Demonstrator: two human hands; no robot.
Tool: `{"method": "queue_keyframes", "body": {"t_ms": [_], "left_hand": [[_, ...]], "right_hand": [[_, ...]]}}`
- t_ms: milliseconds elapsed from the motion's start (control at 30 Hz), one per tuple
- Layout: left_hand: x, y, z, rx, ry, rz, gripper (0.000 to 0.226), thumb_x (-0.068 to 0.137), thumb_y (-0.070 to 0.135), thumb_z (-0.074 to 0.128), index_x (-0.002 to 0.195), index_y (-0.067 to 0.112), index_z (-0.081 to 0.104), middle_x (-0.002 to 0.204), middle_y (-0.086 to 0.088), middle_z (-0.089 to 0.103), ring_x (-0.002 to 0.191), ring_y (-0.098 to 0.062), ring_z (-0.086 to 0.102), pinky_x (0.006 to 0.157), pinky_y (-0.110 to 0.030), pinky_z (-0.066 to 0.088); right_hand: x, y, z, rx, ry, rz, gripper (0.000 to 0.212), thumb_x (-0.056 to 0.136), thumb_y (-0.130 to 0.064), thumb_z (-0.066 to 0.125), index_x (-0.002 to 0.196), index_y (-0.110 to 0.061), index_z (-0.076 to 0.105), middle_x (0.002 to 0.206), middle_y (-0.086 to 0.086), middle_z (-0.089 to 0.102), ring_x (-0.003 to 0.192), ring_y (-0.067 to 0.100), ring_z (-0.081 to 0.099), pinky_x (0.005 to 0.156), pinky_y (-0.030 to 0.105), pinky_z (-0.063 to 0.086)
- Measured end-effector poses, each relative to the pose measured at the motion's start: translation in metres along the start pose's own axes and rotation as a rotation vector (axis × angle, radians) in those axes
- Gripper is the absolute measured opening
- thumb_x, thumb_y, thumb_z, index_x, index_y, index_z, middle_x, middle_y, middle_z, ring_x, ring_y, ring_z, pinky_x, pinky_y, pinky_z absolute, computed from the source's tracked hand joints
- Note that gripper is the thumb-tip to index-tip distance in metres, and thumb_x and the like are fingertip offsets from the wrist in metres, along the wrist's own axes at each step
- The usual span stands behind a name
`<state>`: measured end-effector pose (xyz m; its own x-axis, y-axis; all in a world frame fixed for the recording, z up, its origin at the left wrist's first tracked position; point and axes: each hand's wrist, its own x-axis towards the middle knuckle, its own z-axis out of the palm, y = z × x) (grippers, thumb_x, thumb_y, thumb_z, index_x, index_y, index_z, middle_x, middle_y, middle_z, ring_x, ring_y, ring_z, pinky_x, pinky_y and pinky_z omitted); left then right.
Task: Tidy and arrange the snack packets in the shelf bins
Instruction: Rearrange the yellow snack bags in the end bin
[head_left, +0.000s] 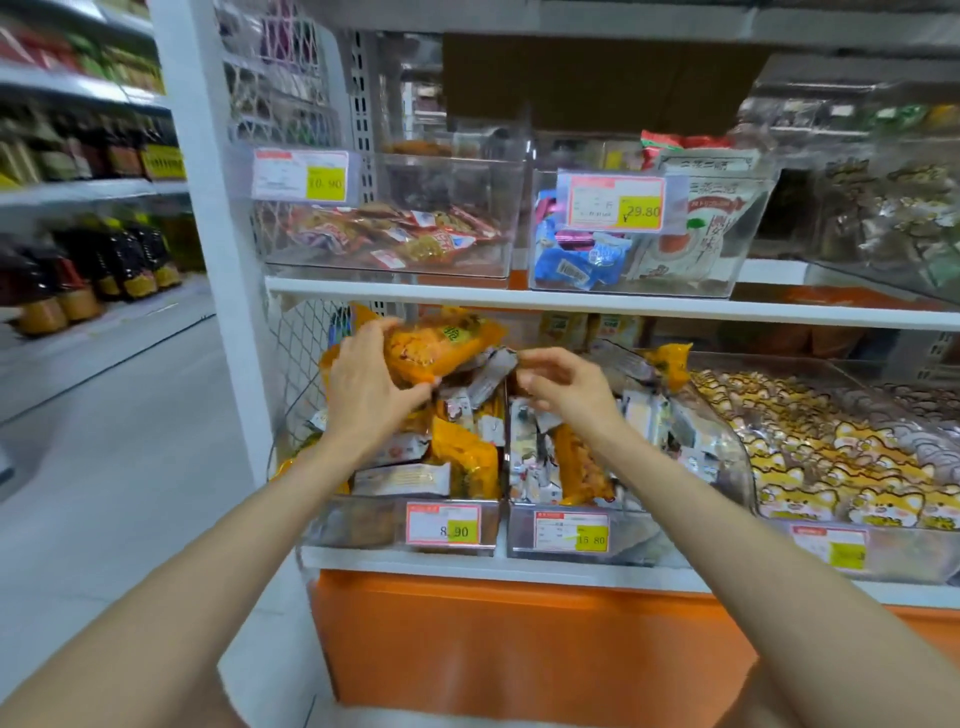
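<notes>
**Orange packet held over the left bin**

At 9 o'clock of my hands stands the shelf's white upright post (208, 234), with a wire mesh side panel (296, 338) just inside it. My left hand (371, 387) grips an orange packet (441, 348), fingers curled over its top edge and thumb under it. I hold the packet above the heaped left bin (353, 522). Its long axis runs from 8 o'clock at my palm to 2 o'clock, and the free end points up and to the right. Its top edge sits close under the white shelf board (571, 304) at 12 o'clock, so there is little room above. The mesh closes off the left side.

Beneath it, orange and silvery-white packets lie crossed at all angles, piled higher than the bin's front wall. A silvery packet (493, 369) pokes out at 4 o'clock of the orange one, toward my right hand (566, 387). That hand hovers over the wall between the left bin and the middle bin (639, 543), with its fingers curled. The tips are blurred, and I cannot tell whether they pinch the silvery packet or are only near it.

At 3 o'clock a third bin (909, 551) holds dog-print packets (810, 467) in fairly even rows, well apart from both hands.
</notes>
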<state>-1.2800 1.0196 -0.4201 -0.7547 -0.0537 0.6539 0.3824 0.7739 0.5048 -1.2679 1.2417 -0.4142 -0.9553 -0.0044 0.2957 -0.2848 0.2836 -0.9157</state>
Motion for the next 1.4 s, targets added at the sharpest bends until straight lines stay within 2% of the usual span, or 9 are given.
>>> {"method": "queue_keyframes", "body": {"t_ms": [100,200,500,667,867,967,1100,1233,1400], "left_hand": [[0.004,-0.021,0.001,0.099,-0.116,-0.031,0.072,0.067,0.042,0.08,0.123,0.019,0.042,0.121,-0.008,0.055,0.111,-0.028,0.05,0.088,-0.044,0.044],[-0.001,-0.036,0.004,0.291,-0.289,0.026,0.063,0.074,0.051,0.071,0.126,0.025,0.047,0.124,-0.007,0.051,0.115,-0.027,0.042,0.091,-0.038,0.036],[-0.001,-0.033,0.007,0.476,-0.17,0.101,0.049,0.086,0.044,0.059,0.131,0.029,0.049,0.125,-0.003,0.049,0.115,-0.025,0.036,0.091,-0.036,0.028],[0.004,-0.034,0.003,0.413,-0.331,0.051,0.054,0.088,0.043,0.057,0.138,0.031,0.041,0.131,-0.003,0.042,0.12,-0.024,0.032,0.099,-0.037,0.027],[0.003,-0.026,-0.02,0.21,-0.377,0.111,0.028,0.084,0.032,0.066,0.108,0.02,0.061,0.112,-0.001,0.056,0.111,-0.021,0.046,0.09,-0.036,0.039],[-0.004,-0.017,-0.031,0.245,-0.524,0.165,0.023,0.08,0.037,0.07,0.096,0.022,0.061,0.097,0.008,0.058,0.1,-0.014,0.053,0.08,-0.032,0.043],[-0.016,-0.023,-0.03,0.418,-0.741,0.214,0.046,0.082,0.039,0.068,0.122,0.023,0.053,0.124,0.007,0.053,0.117,-0.015,0.043,0.096,-0.036,0.038],[-0.018,-0.025,-0.027,0.417,-0.757,0.201,0.053,0.084,0.035,0.065,0.132,0.022,0.046,0.133,0.004,0.048,0.122,-0.016,0.036,0.101,-0.035,0.032],[-0.016,-0.022,-0.022,0.502,-0.752,0.202,0.055,0.081,0.036,0.068,0.13,0.022,0.048,0.126,-0.001,0.044,0.118,-0.02,0.033,0.094,-0.031,0.026]], "right_hand": [[0.001,0.003,0.012,-0.284,-0.092,-0.122,0.018,0.085,-0.018,0.068,0.103,-0.02,0.067,0.093,-0.003,0.066,0.085,0.008,0.059,0.069,0.007,0.041],[0.0,0.006,0.017,-0.52,-0.207,-0.18,0.026,0.085,-0.035,0.067,0.108,-0.023,0.067,0.095,-0.009,0.066,0.092,0.01,0.057,0.077,0.024,0.045],[-0.011,-0.003,0.024,-0.805,-0.388,-0.297,0.059,0.074,-0.062,0.061,0.124,-0.031,0.058,0.127,-0.004,0.056,0.113,0.014,0.041,0.092,0.032,0.031],[-0.015,0.0,0.018,-0.853,-0.539,-0.294,0.07,0.072,-0.056,0.07,0.133,-0.032,0.047,0.129,-0.005,0.049,0.116,0.013,0.035,0.097,0.031,0.032],[-0.008,-0.002,-0.008,-0.647,-0.453,-0.206,0.059,0.081,-0.003,0.062,0.126,-0.04,0.051,0.129,-0.012,0.05,0.11,0.011,0.041,0.096,0.038,0.037],[-0.005,0.004,-0.001,-0.833,-0.452,-0.276,0.058,0.082,-0.013,0.065,0.129,-0.044,0.048,0.131,-0.008,0.052,0.1,0.011,0.038,0.086,0.035,0.036],[-0.002,0.004,0.004,-0.916,-0.416,-0.337,0.052,0.083,-0.026,0.068,0.131,-0.039,0.05,0.125,-0.007,0.055,0.099,0.01,0.036,0.085,0.032,0.031],[-0.006,-0.001,0.005,-0.861,-0.448,-0.253,0.042,0.086,-0.034,0.065,0.125,-0.034,0.05,0.093,-0.019,0.042,0.099,0.014,0.038,0.078,0.029,0.026],[-0.007,-0.007,0.008,-0.947,-0.432,-0.32,0.049,0.082,-0.037,0.069,0.126,-0.034,0.05,0.102,-0.013,0.044,0.1,0.01,0.038,0.085,0.029,0.028]]}}
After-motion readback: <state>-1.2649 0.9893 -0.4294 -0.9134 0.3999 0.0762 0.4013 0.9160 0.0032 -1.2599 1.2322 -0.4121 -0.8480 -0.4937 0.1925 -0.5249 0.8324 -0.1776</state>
